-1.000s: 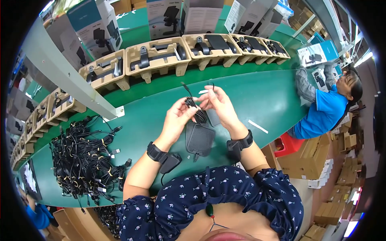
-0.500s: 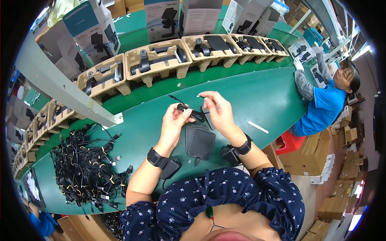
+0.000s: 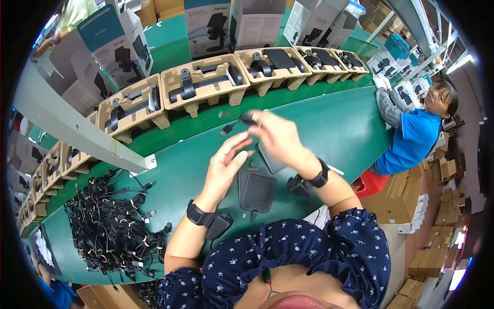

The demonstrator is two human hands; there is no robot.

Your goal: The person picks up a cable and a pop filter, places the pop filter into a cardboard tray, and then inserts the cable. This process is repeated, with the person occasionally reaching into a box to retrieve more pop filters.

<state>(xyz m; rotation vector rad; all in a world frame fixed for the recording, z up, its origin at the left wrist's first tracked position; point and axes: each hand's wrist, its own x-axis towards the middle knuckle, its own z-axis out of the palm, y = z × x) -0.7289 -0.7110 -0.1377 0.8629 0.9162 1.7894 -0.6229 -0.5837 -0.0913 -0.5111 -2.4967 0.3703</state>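
Observation:
My right hand (image 3: 277,135) is raised over the green bench, its fingers closed on a coiled black cable (image 3: 248,119). Motion blurs the coil, and a plug end hangs to its left. Just below, my left hand (image 3: 224,164) has its thumb and fingers apart and holds nothing. Under my hands lies a flat dark rectangular pad (image 3: 257,189); a second flat dark plate (image 3: 271,158) is partly covered by my right hand. To the left sits a heap of black cables (image 3: 113,221), many tied with light twist ties.
Moulded cardboard trays (image 3: 205,100) with black stand parts line the far side, printed boxes (image 3: 208,31) behind them. A grey metal post (image 3: 82,113) slants down at left. A co-worker in blue (image 3: 411,129) works at the right, near cardboard boxes (image 3: 393,198).
The cable coil has passed from my left hand into my right, which lifted it toward the trays. My left hand has opened and dropped slightly lower. The second flat plate is now more exposed.

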